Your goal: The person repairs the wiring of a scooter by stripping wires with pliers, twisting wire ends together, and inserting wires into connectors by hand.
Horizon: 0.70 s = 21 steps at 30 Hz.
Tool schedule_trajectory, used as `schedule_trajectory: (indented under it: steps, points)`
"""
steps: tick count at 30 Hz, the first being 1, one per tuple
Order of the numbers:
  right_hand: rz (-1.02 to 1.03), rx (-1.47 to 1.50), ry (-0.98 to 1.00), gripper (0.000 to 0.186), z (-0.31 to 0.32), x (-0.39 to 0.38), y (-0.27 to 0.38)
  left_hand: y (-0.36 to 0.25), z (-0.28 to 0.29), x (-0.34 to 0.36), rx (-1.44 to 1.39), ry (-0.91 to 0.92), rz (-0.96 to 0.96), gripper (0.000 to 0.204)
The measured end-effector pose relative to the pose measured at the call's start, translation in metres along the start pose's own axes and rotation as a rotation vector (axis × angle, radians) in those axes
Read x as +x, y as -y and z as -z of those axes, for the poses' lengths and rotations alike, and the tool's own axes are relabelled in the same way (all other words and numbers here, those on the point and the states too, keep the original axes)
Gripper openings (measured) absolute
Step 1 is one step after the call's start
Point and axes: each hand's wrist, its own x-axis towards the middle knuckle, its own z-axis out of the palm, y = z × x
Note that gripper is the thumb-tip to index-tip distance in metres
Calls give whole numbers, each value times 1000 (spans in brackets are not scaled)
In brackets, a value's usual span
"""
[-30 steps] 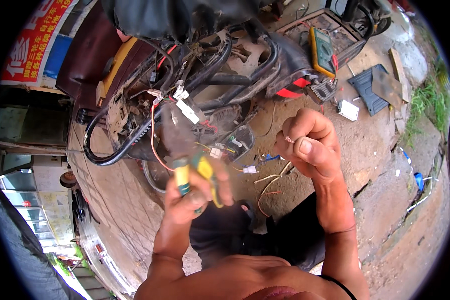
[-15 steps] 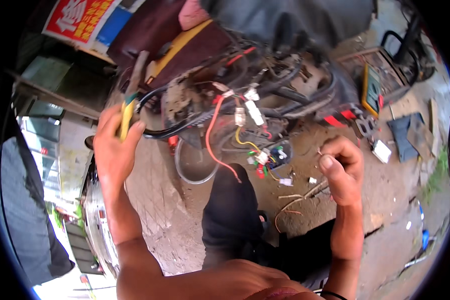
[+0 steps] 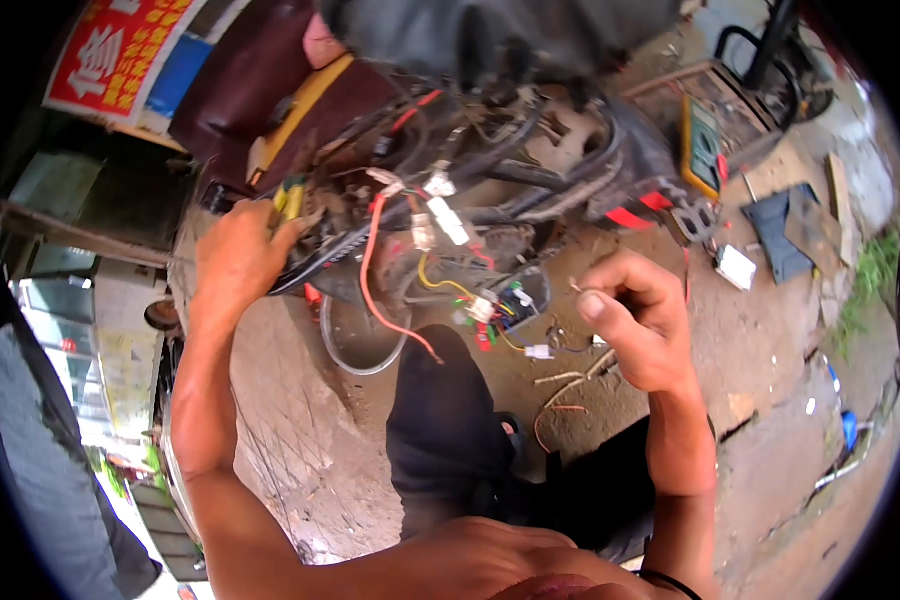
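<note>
1. One stretch of dusty ground [image 3: 770, 340] is spread out here, fringed by grass [image 3: 875, 285] at far right.
2. One red banner [image 3: 120, 60] is seen at upper left.
3. One black frame [image 3: 530, 174] is set across the middle, and two red bands [image 3: 630, 217] are shown near its right end.
4. One yellow-edged meter [image 3: 705, 145] is spotted beyond them; one white box [image 3: 735, 268] is found on the ground below.
5. At least five pale connectors [image 3: 449, 221] can be counted among the wiring.
6. One orange wire [image 3: 372, 270] is hung from that cluster, its free end seen against the left knee [image 3: 435, 385].
7. One pair of yellow-green pliers [image 3: 292, 203] is placed at the frame's left end, between thumb and fingers of the left hand [image 3: 238, 252]; whether it is gripped cannot be told.
8. One copper strand [image 3: 576, 287] is pinched, thumb against forefinger, by the right hand [image 3: 635, 320], well apart from the pliers.
</note>
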Motion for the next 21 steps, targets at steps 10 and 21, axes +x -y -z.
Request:
schedule_trajectory:
  steps: [10, 21]
  points:
    - [96, -159, 156, 9, 1, 1, -4, -93, 31, -55, -845, -175, -691, 30]
    - [167, -225, 200, 6, -10, -1, 4, -146, -5, -47, -1051, -262, -1002, 33]
